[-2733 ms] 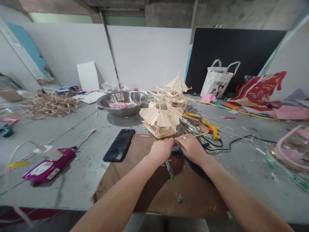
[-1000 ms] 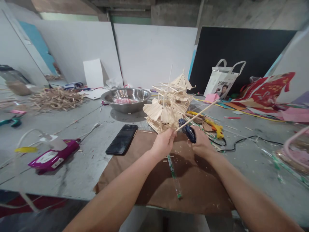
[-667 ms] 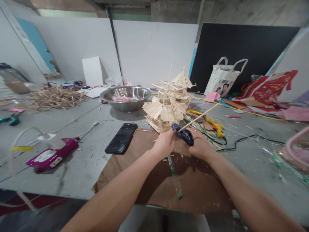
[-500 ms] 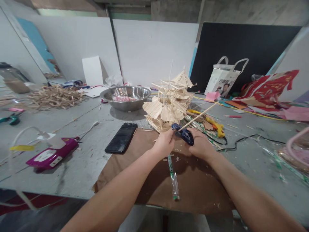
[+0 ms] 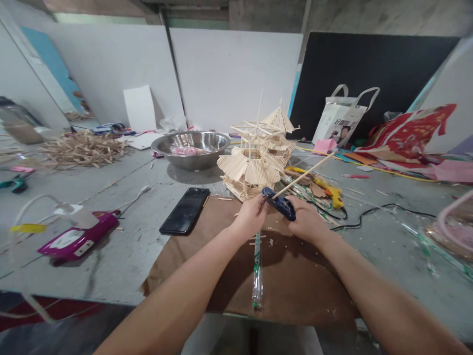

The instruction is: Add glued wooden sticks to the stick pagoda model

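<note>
Scuffed grey tabletop fills the foreground, with a brown sheet along its near edge. Take the gap between the two hands as the clock's centre: a clear plastic sleeve lies between six and seven. The left hand has its fingers pressed together and seems to pinch the near end of a long thin stick (the exact contact is masked). The right hand is curled around a dark blue hand tool, whose head meets the left fingertips. From there the stick slants away to two o'clock, rising past the right hand, its visible length in one piece.

A phone rests at nine, a yellow tool between two and three. At eleven, just beyond the left hand, stands a stick model. Much of it looks finished: its lower roof is closely laid, while the frame above is bare, so that part appears undone. Farther off are a metal basin at ten and a tote bag at one.
</note>
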Demonstrator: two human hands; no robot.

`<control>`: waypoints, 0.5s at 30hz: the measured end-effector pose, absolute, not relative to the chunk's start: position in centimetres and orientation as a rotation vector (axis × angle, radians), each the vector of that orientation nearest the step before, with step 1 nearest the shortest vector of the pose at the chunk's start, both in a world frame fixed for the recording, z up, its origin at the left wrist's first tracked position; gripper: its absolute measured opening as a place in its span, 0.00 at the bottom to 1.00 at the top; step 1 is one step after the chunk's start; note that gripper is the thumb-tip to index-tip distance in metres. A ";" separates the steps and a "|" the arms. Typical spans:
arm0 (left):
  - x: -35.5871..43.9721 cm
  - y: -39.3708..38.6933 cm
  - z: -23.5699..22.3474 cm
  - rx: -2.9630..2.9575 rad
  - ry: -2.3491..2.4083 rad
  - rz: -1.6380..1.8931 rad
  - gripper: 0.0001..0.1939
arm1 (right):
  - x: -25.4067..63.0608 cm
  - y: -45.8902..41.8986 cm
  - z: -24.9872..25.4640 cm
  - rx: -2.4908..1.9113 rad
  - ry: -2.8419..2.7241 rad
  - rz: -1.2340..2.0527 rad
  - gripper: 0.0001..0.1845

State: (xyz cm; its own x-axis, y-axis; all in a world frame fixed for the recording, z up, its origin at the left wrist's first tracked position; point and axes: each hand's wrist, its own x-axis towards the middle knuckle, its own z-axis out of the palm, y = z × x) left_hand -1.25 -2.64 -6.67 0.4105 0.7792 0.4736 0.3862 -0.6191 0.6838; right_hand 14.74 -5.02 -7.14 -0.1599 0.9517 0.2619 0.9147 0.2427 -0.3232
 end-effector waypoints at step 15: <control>-1.1 -2.8 -6.9 2.278 1.092 1.087 0.10 | 14.3 -5.2 -7.3 -1.716 -2.045 0.176 0.16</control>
State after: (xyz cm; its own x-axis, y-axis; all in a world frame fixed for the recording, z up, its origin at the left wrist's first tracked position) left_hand -1.15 -2.75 -6.95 0.3959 0.7840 0.4782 0.4823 -0.6206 0.6182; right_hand 14.26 -5.21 -7.31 -0.1145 0.9578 0.2638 0.8986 0.2130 -0.3836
